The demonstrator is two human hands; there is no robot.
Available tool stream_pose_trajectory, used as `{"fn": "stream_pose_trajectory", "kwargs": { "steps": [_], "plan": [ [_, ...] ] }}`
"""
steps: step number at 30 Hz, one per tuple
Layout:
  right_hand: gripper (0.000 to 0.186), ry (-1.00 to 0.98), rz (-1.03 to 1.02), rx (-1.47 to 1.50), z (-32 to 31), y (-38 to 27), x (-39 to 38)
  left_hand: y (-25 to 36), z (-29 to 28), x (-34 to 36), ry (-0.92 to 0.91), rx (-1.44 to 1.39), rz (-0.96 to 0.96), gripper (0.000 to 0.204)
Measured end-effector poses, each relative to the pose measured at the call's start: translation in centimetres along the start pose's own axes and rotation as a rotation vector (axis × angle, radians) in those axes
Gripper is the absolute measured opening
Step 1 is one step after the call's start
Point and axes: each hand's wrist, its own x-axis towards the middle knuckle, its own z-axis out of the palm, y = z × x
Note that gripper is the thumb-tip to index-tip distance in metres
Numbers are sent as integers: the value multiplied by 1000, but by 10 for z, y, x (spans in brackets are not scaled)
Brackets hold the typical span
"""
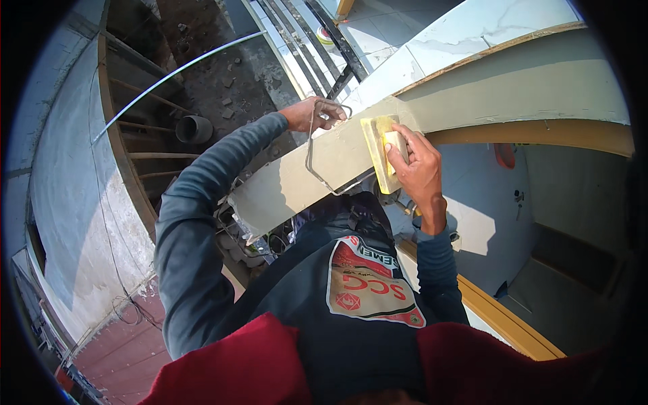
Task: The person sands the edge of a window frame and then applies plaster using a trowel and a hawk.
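Note:
My right hand (418, 165) grips the handle of a yellow plastering float (375, 150) and presses it flat against the grey cement face of a wall top (317, 169). My left hand (316, 113) reaches over the outer side of that wall top and holds the upper end of a bent steel wire hook (314, 162), which hangs down across the cement face just left of the float. Both forearms wear dark blue sleeves.
Far below on the left lie a rubble-strewn ground, a black pipe (194, 128) and a curved metal rod (175, 71). Behind the wall is a white tiled surface (466, 34). Right of me are a wooden frame edge (506, 317) and a room interior.

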Motion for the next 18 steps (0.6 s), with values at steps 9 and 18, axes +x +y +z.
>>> {"fn": "stream_pose_trajectory", "kwargs": {
  "steps": [9, 18],
  "plan": [
    [35, 29, 113, 85, -13, 7, -6, -46, -9, -21, -153, 397, -208, 37],
    [33, 30, -144, -406, 39, 15, 29, -26, -60, -82, -130, 494, -668, 59]
  ]
}}
